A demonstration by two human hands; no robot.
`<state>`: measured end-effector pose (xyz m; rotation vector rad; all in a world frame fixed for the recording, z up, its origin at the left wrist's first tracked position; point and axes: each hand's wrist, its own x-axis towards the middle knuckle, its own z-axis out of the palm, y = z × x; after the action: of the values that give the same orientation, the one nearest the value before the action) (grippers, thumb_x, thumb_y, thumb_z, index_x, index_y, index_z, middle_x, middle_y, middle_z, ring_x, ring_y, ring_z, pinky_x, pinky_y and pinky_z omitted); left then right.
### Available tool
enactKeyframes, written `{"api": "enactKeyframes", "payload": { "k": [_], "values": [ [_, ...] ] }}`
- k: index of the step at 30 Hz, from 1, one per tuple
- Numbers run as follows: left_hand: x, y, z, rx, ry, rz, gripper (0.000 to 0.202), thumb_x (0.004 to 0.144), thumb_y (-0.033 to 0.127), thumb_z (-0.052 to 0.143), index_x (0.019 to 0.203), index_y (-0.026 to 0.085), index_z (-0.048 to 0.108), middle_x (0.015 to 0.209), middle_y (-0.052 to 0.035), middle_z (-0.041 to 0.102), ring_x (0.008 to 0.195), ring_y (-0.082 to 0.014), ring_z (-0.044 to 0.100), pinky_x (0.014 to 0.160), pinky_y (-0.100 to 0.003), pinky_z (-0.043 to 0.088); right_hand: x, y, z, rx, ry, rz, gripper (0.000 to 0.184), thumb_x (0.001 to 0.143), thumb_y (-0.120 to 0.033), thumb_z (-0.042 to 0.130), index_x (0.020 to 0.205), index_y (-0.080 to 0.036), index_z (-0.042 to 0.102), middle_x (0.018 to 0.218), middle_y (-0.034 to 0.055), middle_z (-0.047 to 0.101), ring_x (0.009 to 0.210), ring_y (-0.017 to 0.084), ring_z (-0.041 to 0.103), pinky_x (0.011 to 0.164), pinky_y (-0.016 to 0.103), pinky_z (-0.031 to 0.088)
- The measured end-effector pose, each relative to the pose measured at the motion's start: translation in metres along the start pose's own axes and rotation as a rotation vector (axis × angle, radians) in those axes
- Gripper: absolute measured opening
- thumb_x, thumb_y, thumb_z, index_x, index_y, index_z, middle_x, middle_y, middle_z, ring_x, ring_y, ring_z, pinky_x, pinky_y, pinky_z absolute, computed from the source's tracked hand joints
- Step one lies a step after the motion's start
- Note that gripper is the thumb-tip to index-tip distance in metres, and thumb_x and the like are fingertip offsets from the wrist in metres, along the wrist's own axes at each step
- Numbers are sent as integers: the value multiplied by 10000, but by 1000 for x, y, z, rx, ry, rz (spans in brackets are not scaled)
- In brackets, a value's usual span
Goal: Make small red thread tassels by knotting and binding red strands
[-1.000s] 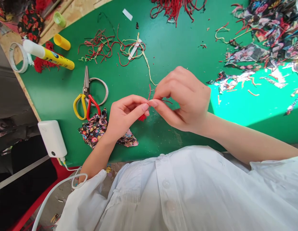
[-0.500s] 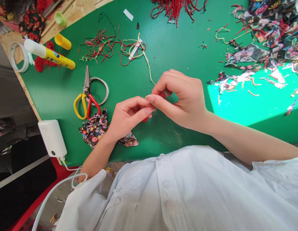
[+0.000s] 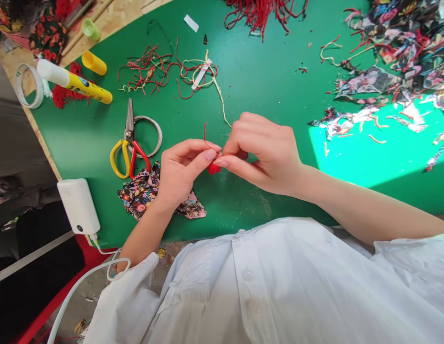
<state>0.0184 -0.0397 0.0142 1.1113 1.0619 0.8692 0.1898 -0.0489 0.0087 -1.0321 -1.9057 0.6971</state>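
Between my hands, over the green table, is a small red yarn tassel [image 3: 214,167], mostly covered by fingers. My left hand [image 3: 182,165] pinches its upper part between thumb and forefinger. A loose red strand [image 3: 205,131] sticks up from that pinch. My right hand [image 3: 265,148] is closed at the tassel's right side, thumb and fingertips touching it; whether a thread end is between them is hidden. Below my left wrist lies a piece of black floral fabric [image 3: 139,193]. Scissors [image 3: 129,138] with one yellow and one red handle lie left of my left hand.
On the green table [image 3: 236,200] are a glue stick [image 3: 82,86], a white power bank [image 3: 79,205] with its cable, a wire ring [image 3: 159,136], tangled red threads [image 3: 146,69] and a pale cord [image 3: 220,95]. Fabric scraps [image 3: 404,62] pile at the right; red cords [image 3: 265,14] lie at the back.
Both hands have shifted slightly left. More of the red tassel now shows below the fingers, and a red strand stands up above my left fingertips. Things on the table stay put.
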Motion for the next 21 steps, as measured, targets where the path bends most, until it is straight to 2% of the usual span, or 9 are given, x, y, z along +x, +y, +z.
{"api": "enactKeyframes", "payload": {
  "k": [5, 9, 14, 17, 21],
  "values": [
    [-1, 0, 1, -47, 19, 20, 143, 699, 332, 771, 740, 220, 693, 751, 12, 702, 694, -126, 682, 639, -260, 568, 0, 1, 0, 0, 5, -21, 446, 952, -543, 375, 706, -207, 535, 660, -15, 548, 664, 121, 534, 648, 320, 438],
    [-3, 3, 1, -60, 0, 37, 144, 708, 315, 768, 751, 217, 671, 746, 17, 691, 677, -113, 670, 627, -251, 557, 0, -2, -1, 36, -1, -27, 415, 965, -494, 382, 707, -208, 537, 659, -19, 556, 665, 118, 537, 668, 320, 439],
    [-4, 7, 0, -64, -29, 80, 182, 709, 332, 768, 744, 215, 634, 728, 20, 676, 713, -126, 671, 669, -272, 560, 2, -9, -4, 106, 62, 101, 316, 965, -416, 421, 773, -205, 557, 728, 0, 595, 703, 125, 552, 692, 308, 457],
    [-2, 6, -2, -70, -2, 120, 226, 681, 343, 789, 739, 218, 609, 723, 27, 662, 755, -134, 676, 706, -277, 557, 2, -10, -2, 206, 50, 152, 281, 926, -450, 497, 824, -197, 562, 780, 10, 613, 720, 122, 553, 665, 281, 466],
    [2, 2, -5, -84, -17, 165, 247, 665, 355, 799, 743, 221, 607, 731, 32, 652, 750, -126, 670, 698, -269, 552, 1, -7, 5, 399, 21, 196, 342, 906, -524, 499, 861, -187, 542, 804, 10, 607, 723, 104, 555, 629, 235, 471]
  ]
}}
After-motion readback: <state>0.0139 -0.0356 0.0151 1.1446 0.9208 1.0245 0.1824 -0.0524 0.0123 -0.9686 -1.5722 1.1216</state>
